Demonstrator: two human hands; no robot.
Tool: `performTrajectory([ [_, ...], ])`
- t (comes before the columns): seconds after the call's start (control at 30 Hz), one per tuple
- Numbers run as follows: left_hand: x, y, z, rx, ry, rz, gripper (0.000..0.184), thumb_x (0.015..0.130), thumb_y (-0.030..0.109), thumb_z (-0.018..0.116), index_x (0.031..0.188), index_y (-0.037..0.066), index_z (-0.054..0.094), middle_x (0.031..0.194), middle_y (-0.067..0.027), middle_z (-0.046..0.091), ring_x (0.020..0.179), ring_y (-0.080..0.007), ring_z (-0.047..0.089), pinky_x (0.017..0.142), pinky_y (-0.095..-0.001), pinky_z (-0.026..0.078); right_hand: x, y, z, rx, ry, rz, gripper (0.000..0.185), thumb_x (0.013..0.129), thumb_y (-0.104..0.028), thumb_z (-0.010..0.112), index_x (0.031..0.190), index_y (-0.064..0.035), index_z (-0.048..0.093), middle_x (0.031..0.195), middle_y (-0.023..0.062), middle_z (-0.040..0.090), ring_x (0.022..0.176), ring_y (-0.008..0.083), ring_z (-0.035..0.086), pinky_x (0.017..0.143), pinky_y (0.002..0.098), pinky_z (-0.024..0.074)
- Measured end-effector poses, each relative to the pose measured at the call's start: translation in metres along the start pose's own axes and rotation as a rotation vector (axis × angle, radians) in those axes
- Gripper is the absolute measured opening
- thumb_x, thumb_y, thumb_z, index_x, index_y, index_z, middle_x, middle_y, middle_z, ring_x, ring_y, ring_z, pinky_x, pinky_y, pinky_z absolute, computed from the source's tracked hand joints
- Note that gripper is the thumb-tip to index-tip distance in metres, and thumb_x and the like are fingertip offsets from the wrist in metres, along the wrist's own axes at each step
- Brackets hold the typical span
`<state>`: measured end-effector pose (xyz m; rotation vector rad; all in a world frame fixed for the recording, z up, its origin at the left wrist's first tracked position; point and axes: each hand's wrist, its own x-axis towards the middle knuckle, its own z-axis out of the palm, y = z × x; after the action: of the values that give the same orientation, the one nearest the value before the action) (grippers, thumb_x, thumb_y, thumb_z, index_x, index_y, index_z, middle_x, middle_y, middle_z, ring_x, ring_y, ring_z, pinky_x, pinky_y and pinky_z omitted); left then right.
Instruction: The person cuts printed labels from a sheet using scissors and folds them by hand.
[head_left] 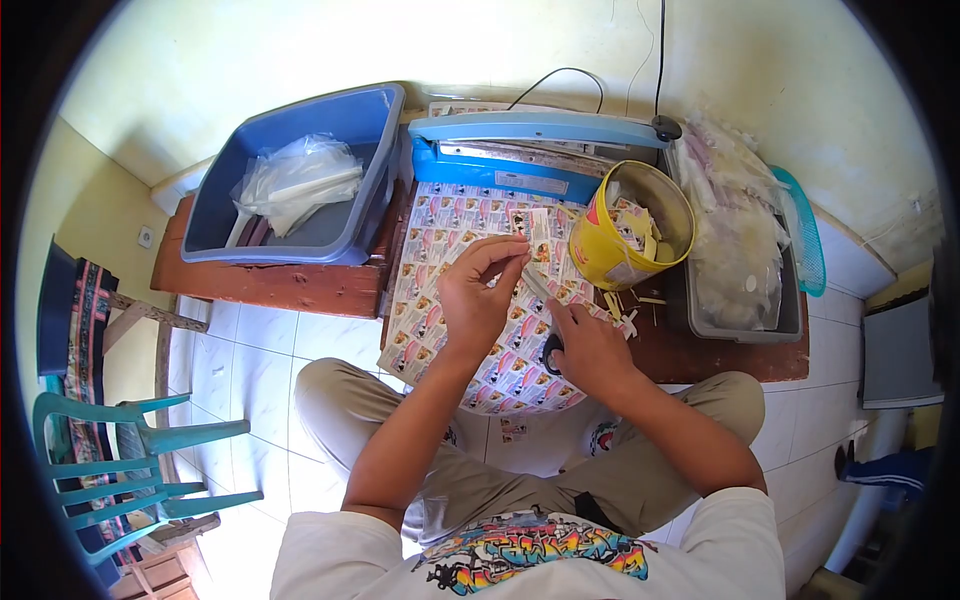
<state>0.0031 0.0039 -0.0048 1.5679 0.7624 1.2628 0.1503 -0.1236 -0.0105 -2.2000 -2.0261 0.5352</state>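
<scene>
My left hand [476, 298] is closed, its thumb and index finger pinching a small printed label strip [527, 222]. My right hand [597, 352] grips a pair of scissors [552, 354], with the dark handle at its fingers. The pale blades point up and left towards my left fingertips; whether they touch the strip I cannot tell. Beneath both hands lies a large sheet of printed labels [425, 300], hanging over the bench's front edge. A yellow tin [592, 243] holding paper scraps stands beyond my right hand, with cut scraps [618, 308] near its base.
Behind the sheet sits a blue impulse sealer [480, 172]. At left, a blue tub [220, 215] contains clear plastic bags [305, 180]. On the right are a grey tray [748, 333] piled with plastic packets [735, 240] and a teal basket [808, 240]. A teal chair [150, 440] stands left.
</scene>
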Motion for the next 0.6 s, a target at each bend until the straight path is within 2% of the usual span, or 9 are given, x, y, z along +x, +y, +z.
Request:
performTrajectory([
  [0.13, 0.0, 0.003, -0.002, 0.005, 0.014, -0.005, 0.016, 0.091, -0.008, 0.075, 0.107, -0.003, 0.076, 0.115, -0.0134, 0.074, 0.104, -0.0175, 0.073, 0.093, -0.0288, 0.061, 0.005, 0.002, 0.004, -0.008, 0.01, 0.006, 0.077, 0.08, -0.016, 0.076, 0.15, -0.0023, 0.046, 0.123, 0.0214, 0.061, 0.1, 0.0403, 0.071, 0.084, 0.0493, 0.0594],
  [0.2, 0.0, 0.004, -0.003, -0.001, 0.016, 0.001, 0.016, 0.091, -0.008, 0.075, 0.106, -0.004, 0.076, 0.115, -0.0133, 0.074, 0.104, -0.0173, 0.073, 0.092, -0.0288, 0.062, 0.007, 0.003, 0.002, 0.007, -0.018, 0.048, 0.081, 0.079, -0.019, 0.08, 0.15, -0.0106, 0.044, 0.128, 0.0203, 0.059, 0.105, 0.0443, 0.068, 0.09, 0.0533, 0.057],
  [0.23, 0.0, 0.004, -0.004, -0.008, 0.015, 0.008, 0.016, 0.091, -0.009, 0.075, 0.106, -0.004, 0.076, 0.114, -0.0132, 0.074, 0.103, -0.0172, 0.073, 0.092, -0.0288, 0.062, 0.008, 0.003, 0.0, 0.006, -0.018, 0.046, 0.081, 0.079, -0.019, 0.08, 0.15, -0.0106, 0.044, 0.128, 0.0203, 0.059, 0.105, 0.0443, 0.068, 0.09, 0.0533, 0.057],
  [0.3, 0.001, 0.003, -0.005, -0.011, 0.019, 0.02, 0.017, 0.09, -0.009, 0.075, 0.106, -0.004, 0.076, 0.114, -0.0132, 0.074, 0.103, -0.0172, 0.073, 0.091, -0.0288, 0.062, 0.009, 0.005, -0.005, 0.101, 0.046, 0.026, 0.078, 0.075, -0.012, 0.078, 0.146, -0.0041, 0.046, 0.122, 0.0232, 0.06, 0.105, 0.0423, 0.068, 0.09, 0.0514, 0.0575],
  [0.43, 0.002, 0.001, -0.009, -0.007, 0.05, 0.056, 0.016, 0.09, -0.009, 0.076, 0.105, -0.004, 0.076, 0.113, -0.0129, 0.074, 0.101, -0.0166, 0.073, 0.089, -0.0285, 0.062, 0.009, 0.015, -0.009, 0.237, 0.196, -0.088, 0.079, 0.074, -0.012, 0.08, 0.146, -0.004, 0.047, 0.121, 0.0233, 0.06, 0.106, 0.0423, 0.067, 0.092, 0.052, 0.0562],
  [0.5, 0.003, 0.002, -0.01, -0.05, 0.068, 0.044, 0.016, 0.089, -0.009, 0.076, 0.104, -0.005, 0.075, 0.113, -0.013, 0.073, 0.1, -0.0164, 0.073, 0.088, -0.028, 0.062, 0.008, 0.012, -0.025, 0.376, 0.157, -0.053, 0.082, 0.072, -0.008, 0.084, 0.148, -0.0062, 0.053, 0.121, 0.0175, 0.06, 0.095, 0.0295, 0.068, 0.086, 0.0383, 0.0604],
  [0.53, 0.003, 0.003, -0.011, -0.092, 0.081, 0.033, 0.015, 0.089, -0.01, 0.076, 0.103, -0.005, 0.075, 0.113, -0.0131, 0.073, 0.099, -0.0161, 0.073, 0.087, -0.0275, 0.062, 0.007, 0.009, -0.031, 0.373, 0.154, -0.055, 0.082, 0.072, -0.008, 0.084, 0.148, -0.0062, 0.053, 0.121, 0.0175, 0.06, 0.095, 0.0295, 0.068, 0.086, 0.0383, 0.0604],
  [0.6, 0.003, 0.005, -0.011, -0.107, 0.114, 0.042, 0.014, 0.089, -0.01, 0.077, 0.102, -0.005, 0.075, 0.112, -0.0131, 0.073, 0.099, -0.016, 0.072, 0.086, -0.0272, 0.062, 0.005, 0.004, -0.042, 0.577, 0.071, -0.008, 0.085, 0.072, -0.012, 0.086, 0.149, -0.0024, 0.052, 0.118, 0.0171, 0.059, 0.085, 0.025, 0.068, 0.084, 0.0377, 0.0594],
])
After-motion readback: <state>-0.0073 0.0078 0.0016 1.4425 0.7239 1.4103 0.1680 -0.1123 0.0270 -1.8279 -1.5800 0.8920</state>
